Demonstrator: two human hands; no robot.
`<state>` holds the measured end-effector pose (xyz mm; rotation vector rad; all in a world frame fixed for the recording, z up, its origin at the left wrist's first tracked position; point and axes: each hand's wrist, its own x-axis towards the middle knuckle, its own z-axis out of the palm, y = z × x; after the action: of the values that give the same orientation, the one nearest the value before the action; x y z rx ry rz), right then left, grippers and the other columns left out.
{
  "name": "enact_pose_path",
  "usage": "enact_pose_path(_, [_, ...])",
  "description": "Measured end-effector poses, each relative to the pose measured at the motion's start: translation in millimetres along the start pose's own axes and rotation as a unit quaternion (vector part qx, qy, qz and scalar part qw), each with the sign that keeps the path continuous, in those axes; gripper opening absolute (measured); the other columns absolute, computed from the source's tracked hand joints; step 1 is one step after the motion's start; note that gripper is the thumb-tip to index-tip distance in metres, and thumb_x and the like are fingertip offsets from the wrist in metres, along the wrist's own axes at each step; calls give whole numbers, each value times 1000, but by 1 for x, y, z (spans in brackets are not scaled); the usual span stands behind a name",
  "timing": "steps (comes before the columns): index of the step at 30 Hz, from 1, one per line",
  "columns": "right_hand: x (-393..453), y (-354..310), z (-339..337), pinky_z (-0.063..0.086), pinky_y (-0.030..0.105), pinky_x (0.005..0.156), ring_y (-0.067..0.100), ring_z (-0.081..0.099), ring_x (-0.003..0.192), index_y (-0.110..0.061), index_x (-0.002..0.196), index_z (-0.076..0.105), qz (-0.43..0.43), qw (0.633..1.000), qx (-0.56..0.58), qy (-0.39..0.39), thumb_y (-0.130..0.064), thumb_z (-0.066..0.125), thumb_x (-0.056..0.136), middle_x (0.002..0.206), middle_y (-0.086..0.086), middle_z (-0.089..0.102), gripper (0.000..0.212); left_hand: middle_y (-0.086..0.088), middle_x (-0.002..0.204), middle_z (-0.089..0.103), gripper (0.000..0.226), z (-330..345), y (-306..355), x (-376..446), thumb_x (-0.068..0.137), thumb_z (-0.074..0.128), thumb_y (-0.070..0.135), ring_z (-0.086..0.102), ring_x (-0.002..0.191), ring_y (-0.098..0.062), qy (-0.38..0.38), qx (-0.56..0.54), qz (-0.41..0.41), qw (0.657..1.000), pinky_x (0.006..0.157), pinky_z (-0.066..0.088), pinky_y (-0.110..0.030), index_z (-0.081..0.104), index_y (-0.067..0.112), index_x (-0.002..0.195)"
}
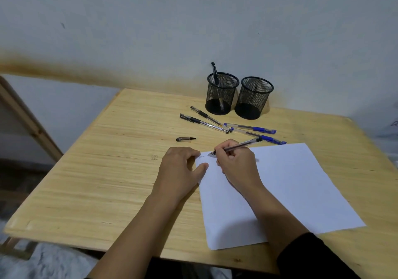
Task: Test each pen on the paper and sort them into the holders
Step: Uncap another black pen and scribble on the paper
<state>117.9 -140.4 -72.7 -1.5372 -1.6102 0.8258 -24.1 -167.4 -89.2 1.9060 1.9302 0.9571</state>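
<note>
Right hand (pixel 237 162): fingers pinch a pen (pixel 243 144) in a writing grip, its tip on the far-left corner of the paper (pixel 280 188).
Left hand (pixel 178 166): lies on the table (pixel 107 171) at the paper's left edge, fingers loosely bent, thumb on the sheet, seemingly pinning it down.
Mark (pixel 202 156): a small faint scribble sits just left of the tip; too small to tell its colour.
Cap (pixel 185 139): lies alone on the table, far-left of the hands, probably off the held pen.
Loose pens: four lie between paper and holders, two black (pixel 204 123) (pixel 206 116) on the left and two blue (pixel 249 127) (pixel 265 137) on the right, their ends crossing.
Left holder (pixel 228 98): stands at the far edge with one black pen (pixel 215 72) leaning in it.
Right holder (pixel 254 98): just beside the left one; no pen shows above its rim.
Step in hand: testing, judged by the tip on the sheet beside a scribble.
Progress: one pen in a holder, one in hand, four loose, so most of the sorting looks open.
Next move: read whether the line is solid, probably fetch the cap, then carry the pen far to a holder. Which holder I cannot tell, as the sorting rule does not show.
</note>
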Motion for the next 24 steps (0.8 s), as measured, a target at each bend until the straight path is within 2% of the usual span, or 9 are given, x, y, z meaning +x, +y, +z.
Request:
enact_pose_path(4, [-1,-1,2,43,12,56,9,59,66,-16,85,60,-9,1000,-11,9,-19,51,92,69,-1,62,11,11,117,64,36,1,1,0,79,65,40,45,117,-9,0,16,4,1000,75,14,-4,64,24,111])
enact_pose_path(7, [-1,1,2,42,10,53,10,58,63,-14,86,59,-10,999,-22,25,-19,50,92,71,3,63,12,11,118,63,37,0,1,1,79,65,40,44,118,-9,-3,17,5,1000,78,17,-7,63,25,112])
enact_pose_path(15, [1,2,2,45,16,55,13,58,61,-13,84,59,7,1000,-11,26,-20,50,92,64,1,60,14,11,119,63,38,1,0,1,79,64,42,44,118,-8,-2,22,5,1000,86,21,-10,63,25,113])
enact_pose_path(21, [2,2,2,46,16,54,11,56,58,-10,87,60,14,999,-11,35,-21,49,92,63,1,59,16,11,120,62,38,1,1,1,79,64,42,44,119,-7,2,25,1,1000,85,20,-10,63,26,113])
enact_pose_path(24, [1,1,3,45,14,53,11,57,59,-10,87,59,6,999,-13,39,-20,49,92,64,2,60,16,10,119,63,37,0,1,0,79,65,40,45,118,-8,2,18,2,1000,80,16,-5,64,24,112])
